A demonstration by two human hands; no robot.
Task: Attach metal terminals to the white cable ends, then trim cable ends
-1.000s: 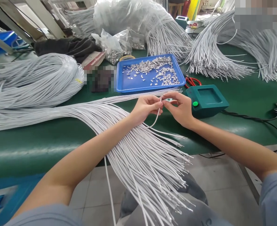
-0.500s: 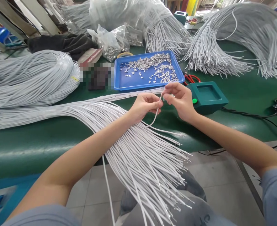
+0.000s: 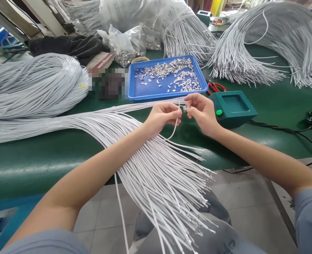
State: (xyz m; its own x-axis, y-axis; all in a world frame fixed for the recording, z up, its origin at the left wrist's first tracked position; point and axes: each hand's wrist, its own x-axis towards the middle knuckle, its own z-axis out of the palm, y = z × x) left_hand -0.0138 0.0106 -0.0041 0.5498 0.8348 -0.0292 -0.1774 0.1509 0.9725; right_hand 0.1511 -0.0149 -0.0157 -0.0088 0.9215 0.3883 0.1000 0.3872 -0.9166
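Note:
Between the thumb and fingers of my left hand is a white cable, its stripped end pointing up. My right hand, just to the right, pinches a small metal terminal close to that cable end. Whether terminal and cable touch, I cannot tell. Beneath my left forearm a thick bundle of white cables fans over the table edge, bare metal at many of the tips. Behind both hands lies a blue tray with many loose metal terminals.
A green box-shaped device with a green button stands right of my right hand. Red-handled pliers lie behind it. Coiled grey cables lie at left, more cable bundles at back right. Bags of terminals sit behind the tray.
The cable end has shifted slightly left, out of my right fingers, and now stands free above my left hand. The terminal in my right fingertips shows more clearly.

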